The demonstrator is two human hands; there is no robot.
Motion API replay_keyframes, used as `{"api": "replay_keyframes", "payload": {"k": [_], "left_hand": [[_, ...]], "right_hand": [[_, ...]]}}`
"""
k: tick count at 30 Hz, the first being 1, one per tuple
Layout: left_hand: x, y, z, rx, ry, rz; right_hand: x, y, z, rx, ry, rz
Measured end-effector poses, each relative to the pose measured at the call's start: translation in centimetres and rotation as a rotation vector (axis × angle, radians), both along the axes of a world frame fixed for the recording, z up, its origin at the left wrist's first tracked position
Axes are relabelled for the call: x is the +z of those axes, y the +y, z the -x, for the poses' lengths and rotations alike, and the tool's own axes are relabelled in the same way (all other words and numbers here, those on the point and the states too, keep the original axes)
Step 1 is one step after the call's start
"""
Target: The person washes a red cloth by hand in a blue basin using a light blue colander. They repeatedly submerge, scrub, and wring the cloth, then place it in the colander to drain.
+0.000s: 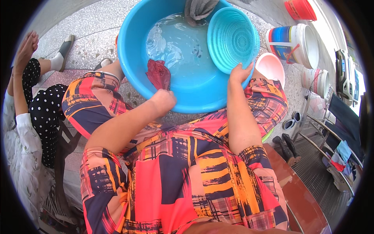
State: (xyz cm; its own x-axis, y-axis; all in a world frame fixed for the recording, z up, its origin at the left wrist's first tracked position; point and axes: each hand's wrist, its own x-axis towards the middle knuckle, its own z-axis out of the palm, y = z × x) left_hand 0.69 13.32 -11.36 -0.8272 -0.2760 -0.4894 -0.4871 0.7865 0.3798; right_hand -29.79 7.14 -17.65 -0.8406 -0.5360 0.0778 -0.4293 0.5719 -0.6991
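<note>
Between my knees stands a large blue plastic tub with cloudy water in it. My left hand is closed on the gathered end of a dark red plastic bag, which hangs over the tub's near left side. My right hand grips the rim of a turquoise plastic colander. The colander is tilted against the tub's right wall, its perforated inside facing me. A grey towel hangs over the far rim, its lower end reaching the water.
A pink basin, a white paint bucket, a smaller bucket and a red bucket stand to the right. On the left sits another person. Shoes and a metal-framed rack lie behind my right side.
</note>
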Motion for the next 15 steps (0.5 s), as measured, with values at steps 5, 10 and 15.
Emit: {"api": "replay_keyframes", "payload": {"k": [5, 10, 15], "left_hand": [[3.5, -0.5, 0.0, 0.097, 0.047, -0.024], [5.7, -1.5, 0.8, 0.094, 0.041, 0.028], [5.2, -0.8, 0.6, 0.153, 0.124, 0.026]], "right_hand": [[0.2, -1.3, -1.8, 0.041, -0.002, -0.070], [-2.9, -4.1, -6.5, -0.113, -0.683, 0.084], [-5.8, -3.3, -10.2, -0.372, -1.738, 0.067]]}}
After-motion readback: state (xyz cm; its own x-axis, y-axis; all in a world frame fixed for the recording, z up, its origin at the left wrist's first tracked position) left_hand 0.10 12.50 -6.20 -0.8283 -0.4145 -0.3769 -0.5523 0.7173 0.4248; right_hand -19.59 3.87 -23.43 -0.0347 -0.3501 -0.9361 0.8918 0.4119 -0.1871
